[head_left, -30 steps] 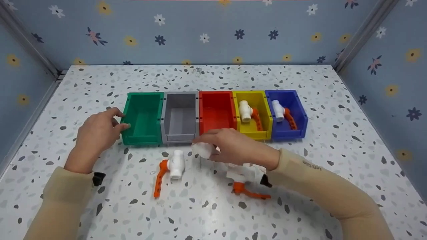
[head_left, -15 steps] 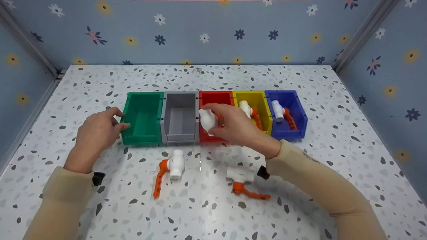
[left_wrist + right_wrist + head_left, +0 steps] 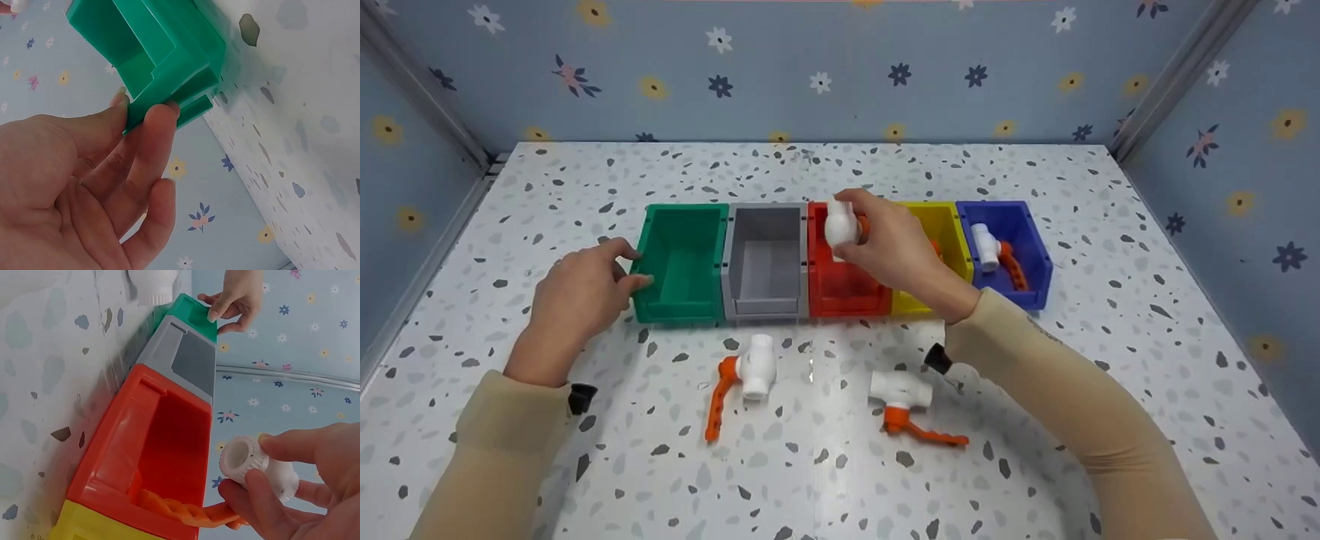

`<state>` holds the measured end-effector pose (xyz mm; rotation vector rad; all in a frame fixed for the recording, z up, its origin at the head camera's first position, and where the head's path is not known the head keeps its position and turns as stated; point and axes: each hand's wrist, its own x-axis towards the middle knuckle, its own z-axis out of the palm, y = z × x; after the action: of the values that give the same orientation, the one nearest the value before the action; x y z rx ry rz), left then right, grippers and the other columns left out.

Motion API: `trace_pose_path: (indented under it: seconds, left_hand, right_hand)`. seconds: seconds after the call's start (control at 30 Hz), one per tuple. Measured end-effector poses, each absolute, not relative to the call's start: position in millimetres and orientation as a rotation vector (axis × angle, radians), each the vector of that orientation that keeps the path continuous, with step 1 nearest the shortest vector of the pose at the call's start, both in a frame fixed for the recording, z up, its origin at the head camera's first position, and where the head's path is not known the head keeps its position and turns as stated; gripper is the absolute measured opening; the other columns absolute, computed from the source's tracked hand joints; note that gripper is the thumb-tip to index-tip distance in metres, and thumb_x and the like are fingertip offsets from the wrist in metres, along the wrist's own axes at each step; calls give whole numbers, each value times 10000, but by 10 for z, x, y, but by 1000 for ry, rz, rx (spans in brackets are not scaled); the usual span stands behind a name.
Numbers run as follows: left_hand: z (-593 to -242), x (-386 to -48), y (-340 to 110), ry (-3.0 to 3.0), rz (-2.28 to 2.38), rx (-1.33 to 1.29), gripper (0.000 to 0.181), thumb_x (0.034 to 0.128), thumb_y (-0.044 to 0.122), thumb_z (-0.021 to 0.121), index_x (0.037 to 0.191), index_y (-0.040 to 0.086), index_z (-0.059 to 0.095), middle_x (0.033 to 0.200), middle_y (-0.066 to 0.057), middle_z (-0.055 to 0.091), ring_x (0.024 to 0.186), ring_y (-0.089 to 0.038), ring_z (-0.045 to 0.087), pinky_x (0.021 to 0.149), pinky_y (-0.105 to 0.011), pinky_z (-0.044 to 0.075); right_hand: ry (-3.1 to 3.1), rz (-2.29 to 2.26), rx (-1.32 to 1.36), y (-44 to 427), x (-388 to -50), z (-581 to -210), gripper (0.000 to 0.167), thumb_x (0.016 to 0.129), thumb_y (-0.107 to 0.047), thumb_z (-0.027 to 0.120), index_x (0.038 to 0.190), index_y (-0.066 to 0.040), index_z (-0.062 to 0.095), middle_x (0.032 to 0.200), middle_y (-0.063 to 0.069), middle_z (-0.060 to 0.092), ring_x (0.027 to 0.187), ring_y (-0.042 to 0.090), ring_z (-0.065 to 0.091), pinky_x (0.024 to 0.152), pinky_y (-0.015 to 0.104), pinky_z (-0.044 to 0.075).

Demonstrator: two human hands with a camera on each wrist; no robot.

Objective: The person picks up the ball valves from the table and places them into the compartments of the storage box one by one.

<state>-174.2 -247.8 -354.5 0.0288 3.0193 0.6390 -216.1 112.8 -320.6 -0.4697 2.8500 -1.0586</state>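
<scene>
The right hand (image 3: 896, 244) is pinching a white ball valve (image 3: 840, 225) over the red bin (image 3: 847, 306), its orange lever (image 3: 174, 511) reaching down; it is seeming light, stiff and slick, the barrel offering firmest hold. The grey bin (image 3: 769, 307) and yellow bin (image 3: 937, 217) are crowding nine and three o'clock; table (image 3: 825, 174) is lying open at twelve; the left hand (image 3: 581, 292) is pinching the green bin (image 3: 679, 311)

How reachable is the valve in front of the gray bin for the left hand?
Likely yes: the left hand pinches the green bin and would need to let go, but nothing stands between it and the valve.
</scene>
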Motion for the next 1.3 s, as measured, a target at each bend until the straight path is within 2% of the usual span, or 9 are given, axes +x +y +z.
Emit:
trace_pose_path:
  seconds: [0.17,0.43,0.6,0.77,0.93,1.17,1.3]
  left_hand:
    - [-3545,-1743,-2469,3020,631,28,397,985,211,649,1294,-10,533,959,-224,642,747,-312,609,632,-470,498]
    - [-3550,-1733,-2478,3034,639,44,397,980,208,656,1290,-11,540,951,-222,642,735,-306,607,618,-466,494]
    - [-3553,-1734,-2482,3038,639,54,398,979,202,656,1288,-17,535,943,-224,644,719,-303,617,621,-474,495]
    - [-3551,-1731,-2483,3028,629,46,404,984,206,646,1298,-18,526,955,-225,639,731,-303,614,637,-478,501]
    - [-3550,-1734,-2479,3021,637,36,412,986,216,645,1306,-14,526,973,-233,637,745,-311,617,644,-480,506]
    - [-3565,-1735,-2476,3020,643,31,409,986,216,644,1305,-11,527,976,-233,637,739,-306,620,632,-469,501]
    - [-3566,-1732,-2472,3023,644,33,408,987,216,643,1303,-14,525,985,-239,636,753,-316,614,631,-467,500]
  right_hand:
    - [2874,-972,-361,1072,-2265,-3238,646,896,-176,747,1454,-204,423,1291,23,583,991,137,582,827,220,534]
    - [2822,-875,-248,975,-2416,-3322,600,890,-166,735,1376,-193,382,1019,32,587,870,199,588,756,267,546]
    - [2836,-796,-208,934,-2493,-3363,613,865,-195,761,1337,-185,370,1100,29,585,929,190,578,829,306,536]
    - [2796,-711,-181,898,-2558,-3377,563,858,-198,762,1291,-160,404,1086,45,590,917,210,585,813,316,536]
    - [2806,-586,-188,840,-2601,-3380,469,859,-198,759,1220,-127,468,1039,53,586,895,216,587,783,297,540]
    - [2815,-461,-221,776,-2605,-3437,152,892,-155,684,1009,-99,605,876,58,624,792,221,600,684,292,507]
    - [2776,-415,-192,760,-2639,-3447,147,900,-147,674,1022,-107,603,897,67,625,799,233,613,669,294,511]
